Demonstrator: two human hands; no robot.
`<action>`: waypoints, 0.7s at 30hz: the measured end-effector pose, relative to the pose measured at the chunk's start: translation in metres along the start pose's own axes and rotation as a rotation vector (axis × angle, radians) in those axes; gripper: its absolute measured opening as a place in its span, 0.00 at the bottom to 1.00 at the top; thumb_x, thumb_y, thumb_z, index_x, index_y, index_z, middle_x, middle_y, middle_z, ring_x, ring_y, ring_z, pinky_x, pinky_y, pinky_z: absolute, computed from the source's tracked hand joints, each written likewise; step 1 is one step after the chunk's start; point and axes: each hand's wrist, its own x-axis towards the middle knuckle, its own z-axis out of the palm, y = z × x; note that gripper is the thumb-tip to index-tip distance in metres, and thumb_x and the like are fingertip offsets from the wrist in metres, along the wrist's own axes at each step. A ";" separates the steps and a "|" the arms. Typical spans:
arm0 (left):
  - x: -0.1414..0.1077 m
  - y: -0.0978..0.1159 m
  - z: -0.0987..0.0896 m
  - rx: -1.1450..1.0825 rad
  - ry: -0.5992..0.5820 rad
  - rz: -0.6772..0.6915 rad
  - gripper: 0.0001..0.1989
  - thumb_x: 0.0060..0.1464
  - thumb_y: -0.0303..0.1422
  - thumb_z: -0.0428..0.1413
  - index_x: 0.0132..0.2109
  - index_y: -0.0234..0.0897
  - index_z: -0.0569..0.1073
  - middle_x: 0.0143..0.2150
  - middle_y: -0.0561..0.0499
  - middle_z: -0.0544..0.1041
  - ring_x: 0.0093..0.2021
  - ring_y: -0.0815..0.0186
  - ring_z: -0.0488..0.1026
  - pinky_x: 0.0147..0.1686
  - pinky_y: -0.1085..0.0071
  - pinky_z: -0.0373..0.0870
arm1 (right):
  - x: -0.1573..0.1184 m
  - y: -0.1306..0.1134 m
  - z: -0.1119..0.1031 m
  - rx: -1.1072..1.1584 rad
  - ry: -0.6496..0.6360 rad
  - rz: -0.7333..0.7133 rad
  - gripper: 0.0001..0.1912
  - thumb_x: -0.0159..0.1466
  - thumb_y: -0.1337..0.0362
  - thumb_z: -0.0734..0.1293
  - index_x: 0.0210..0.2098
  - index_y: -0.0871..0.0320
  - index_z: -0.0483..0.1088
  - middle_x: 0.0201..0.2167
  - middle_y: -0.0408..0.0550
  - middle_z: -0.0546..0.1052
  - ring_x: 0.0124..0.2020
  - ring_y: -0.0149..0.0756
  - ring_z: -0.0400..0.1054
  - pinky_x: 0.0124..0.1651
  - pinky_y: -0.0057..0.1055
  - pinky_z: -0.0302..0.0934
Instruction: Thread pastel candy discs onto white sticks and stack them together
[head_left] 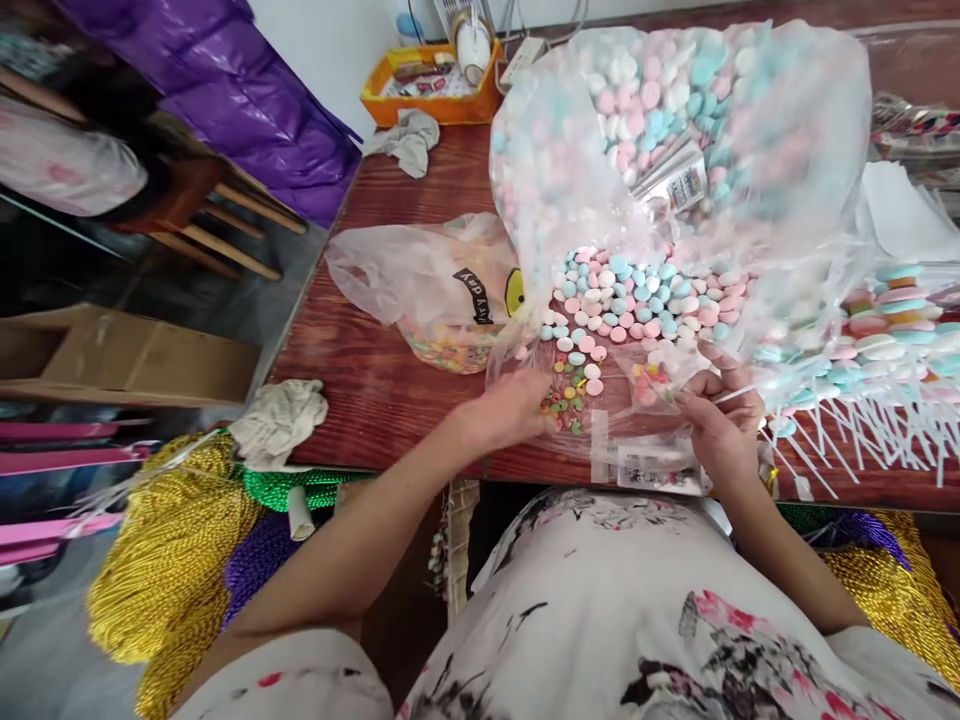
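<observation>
My right hand [724, 420] is closed, pinching the edge of a small clear plastic bag [651, 385] with a few red, orange and yellow bits inside. My left hand [510, 408] reaches down to a small pile of green, orange and yellow pieces [570, 395] on clear plastic. Its fingers are partly blurred, and whether they grip a piece I cannot tell. Just beyond both hands lie many pastel pink, blue and white round pieces [637, 300]. They spread out from the mouth of a large clear bag [540, 150] full of the same kind.
Left of the pile stands a printed plastic bag [442, 285] with colourful bits inside. At right are pastel stacks on white sticks [885, 370]. An orange tray [427, 100] and a crumpled cloth [281, 420] rest on the wooden table [360, 400]. Gold cords [180, 550] hang below.
</observation>
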 end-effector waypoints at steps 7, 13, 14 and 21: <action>-0.009 -0.012 0.060 -0.066 0.084 -0.038 0.17 0.53 0.35 0.57 0.50 0.36 0.74 0.45 0.43 0.71 0.45 0.55 0.73 0.47 0.59 0.71 | -0.006 0.018 0.007 -0.053 -0.098 -0.003 0.26 0.55 0.69 0.70 0.54 0.50 0.70 0.22 0.35 0.66 0.23 0.26 0.56 0.27 0.26 0.51; -0.003 -0.024 0.066 -0.521 0.126 -0.009 0.06 0.45 0.31 0.57 0.33 0.34 0.75 0.31 0.51 0.74 0.31 0.66 0.72 0.35 0.68 0.72 | -0.011 0.017 0.013 -0.129 -0.183 0.051 0.23 0.54 0.68 0.70 0.49 0.51 0.73 0.21 0.34 0.64 0.22 0.25 0.55 0.26 0.26 0.50; -0.004 -0.028 0.063 -0.679 0.084 -0.060 0.06 0.45 0.31 0.57 0.32 0.34 0.74 0.28 0.52 0.74 0.26 0.68 0.71 0.30 0.71 0.71 | -0.011 0.017 0.013 -0.128 -0.189 0.057 0.23 0.53 0.68 0.70 0.49 0.52 0.73 0.21 0.34 0.64 0.22 0.25 0.55 0.26 0.26 0.51; -0.006 -0.020 0.011 -1.259 0.095 -0.127 0.10 0.39 0.32 0.65 0.30 0.34 0.74 0.20 0.55 0.73 0.19 0.73 0.68 0.22 0.77 0.66 | -0.009 0.019 0.015 -0.107 -0.181 0.111 0.29 0.52 0.66 0.70 0.55 0.53 0.69 0.20 0.33 0.63 0.22 0.26 0.54 0.27 0.26 0.51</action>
